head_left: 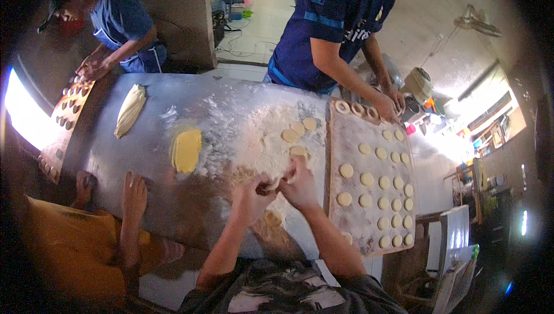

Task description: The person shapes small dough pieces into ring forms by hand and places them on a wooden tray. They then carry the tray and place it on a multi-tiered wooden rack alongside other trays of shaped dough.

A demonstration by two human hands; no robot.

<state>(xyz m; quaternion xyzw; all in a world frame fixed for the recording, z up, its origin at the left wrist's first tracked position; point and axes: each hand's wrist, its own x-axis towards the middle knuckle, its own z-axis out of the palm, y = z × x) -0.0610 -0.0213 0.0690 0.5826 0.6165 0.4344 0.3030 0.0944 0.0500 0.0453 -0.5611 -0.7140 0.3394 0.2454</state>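
My left hand (253, 198) and my right hand (298, 184) meet above the floured metal table (138, 181). Their fingers are closed in a pinch on a small piece of pale dough (276, 185), mostly hidden by the fingers. A flat dough round (298, 151) lies just beyond my right fingertips. Further off, more dough rounds (289, 135) rest in the loose flour (254, 139). Close to my body, between my forearms, sits another dough round (273, 217).
At right, a board (340, 227) carries rows of dough rounds, with rings along its far edge under a co-worker's hands (388, 106). A yellow slab (187, 150) and a long dough roll (130, 111) lie left. Another person's hand (134, 194) rests on the table's near-left edge.
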